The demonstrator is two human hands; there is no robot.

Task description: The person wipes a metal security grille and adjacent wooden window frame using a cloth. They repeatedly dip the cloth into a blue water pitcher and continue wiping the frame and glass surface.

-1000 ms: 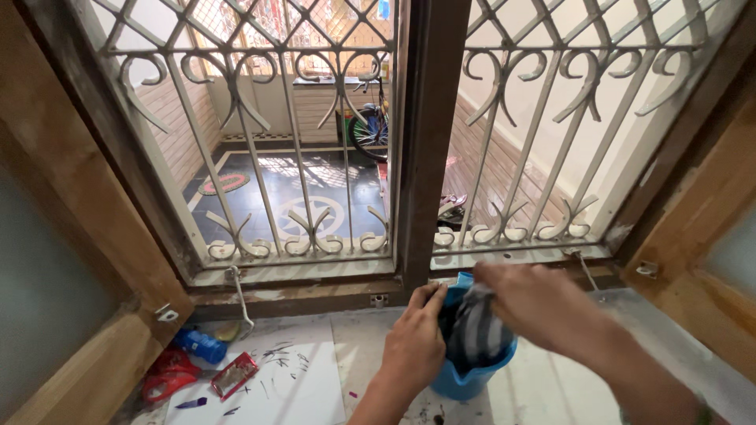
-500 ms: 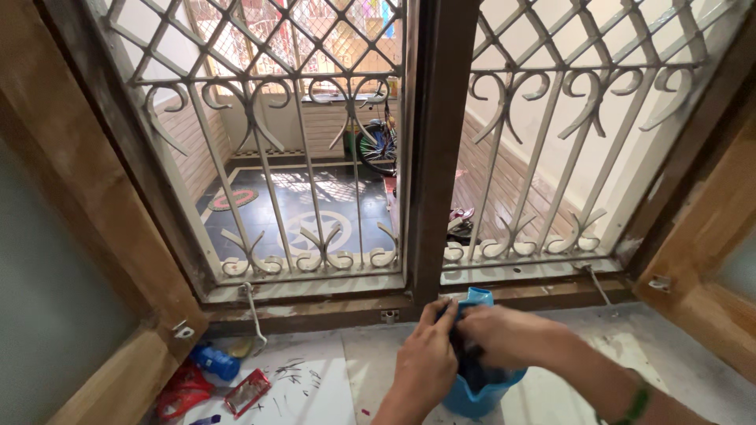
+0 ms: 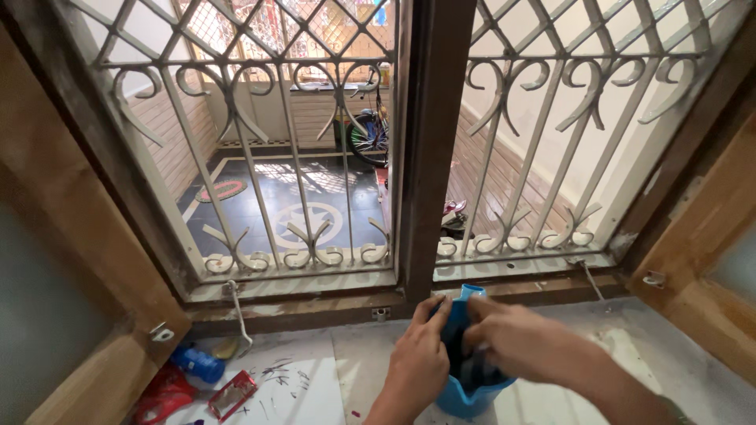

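Blue plastic jug [image 3: 472, 389] on the near sill is best steadied by the left hand [image 3: 421, 358] clasping its rim while the right hand [image 3: 512, 338], fingers closed on dark contents, is kept centred.

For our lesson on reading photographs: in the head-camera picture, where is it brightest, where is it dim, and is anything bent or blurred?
Head view: daylight is strongest beyond the cream scrolled metal window grille, on the patterned courtyard floor; the brown wooden window frame reads dark against it; the wide lens bows the frame edges outward; both hands, left hand and right hand, at the blue plastic jug, look slightly soft.
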